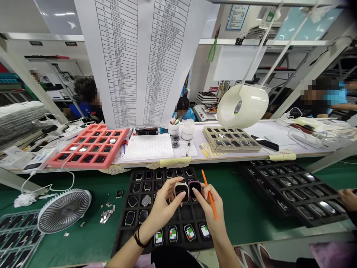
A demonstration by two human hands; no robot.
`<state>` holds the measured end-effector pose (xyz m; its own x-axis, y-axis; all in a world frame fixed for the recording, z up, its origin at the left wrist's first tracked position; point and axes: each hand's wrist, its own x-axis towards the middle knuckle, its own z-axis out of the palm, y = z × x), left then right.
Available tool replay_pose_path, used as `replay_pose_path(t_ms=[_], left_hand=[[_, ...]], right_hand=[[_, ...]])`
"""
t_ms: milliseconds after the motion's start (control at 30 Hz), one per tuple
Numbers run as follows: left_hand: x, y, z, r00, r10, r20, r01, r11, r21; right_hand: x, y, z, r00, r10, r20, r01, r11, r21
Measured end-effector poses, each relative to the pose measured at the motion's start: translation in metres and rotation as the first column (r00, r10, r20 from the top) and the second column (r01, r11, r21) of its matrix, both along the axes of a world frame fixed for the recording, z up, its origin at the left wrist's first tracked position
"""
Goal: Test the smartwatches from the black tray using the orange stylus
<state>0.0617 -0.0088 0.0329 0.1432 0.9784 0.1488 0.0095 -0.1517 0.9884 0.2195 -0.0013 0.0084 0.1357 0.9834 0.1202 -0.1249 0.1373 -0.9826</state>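
Note:
Over a black foam tray (125, 232) of watch faces, my left hand (164, 203) grips a light-rimmed watch (181, 193) between thumb and fingers. My right hand (213, 204) holds a dark watch with a purplish rim (194, 190) right beside it, and an orange stick (209, 195) lies across that hand's fingers. Both watch screens are dark and face up toward me. Several watches in the tray's front row show green, white and red screens, while those at the back and left are dark. Some compartments just below my hands hold nothing.
A round fan (64, 210) and small silvery scraps (107, 214) lie left. A red tray (90, 147) and a beige tray (231, 139) stand on the raised shelf. Black trays (295, 190) sit right, near another person's hand (348, 199). A paper list (142, 63) hangs ahead.

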Motion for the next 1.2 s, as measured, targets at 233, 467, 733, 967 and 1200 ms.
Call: replay_pose_path(t_ms=[233,467,733,967,1200], left_hand=[[0.003,-0.004,0.007,0.991,-0.035,0.127,0.044,0.997,-0.064],[0.002,-0.003,0.005,0.987,-0.032,0.159,0.05,0.993,-0.109],[0.001,-0.001,0.005,0.995,-0.004,0.104,0.013,0.997,-0.078],[0.0,0.002,-0.003,0.996,0.019,0.09,-0.015,0.999,-0.045],[-0.005,0.02,-0.04,0.979,0.1,-0.177,-0.105,0.994,-0.023]], right_hand=[[-0.002,-0.003,0.004,1.0,0.016,-0.008,-0.016,1.0,0.006],[-0.002,-0.004,0.003,1.0,-0.008,0.016,0.007,1.0,0.016],[-0.002,-0.004,0.002,0.999,-0.004,0.042,0.002,0.999,0.04],[-0.002,-0.003,-0.001,0.999,-0.001,0.044,-0.001,0.999,0.042],[0.001,0.017,-0.056,0.978,-0.014,0.21,0.007,0.999,0.038]])
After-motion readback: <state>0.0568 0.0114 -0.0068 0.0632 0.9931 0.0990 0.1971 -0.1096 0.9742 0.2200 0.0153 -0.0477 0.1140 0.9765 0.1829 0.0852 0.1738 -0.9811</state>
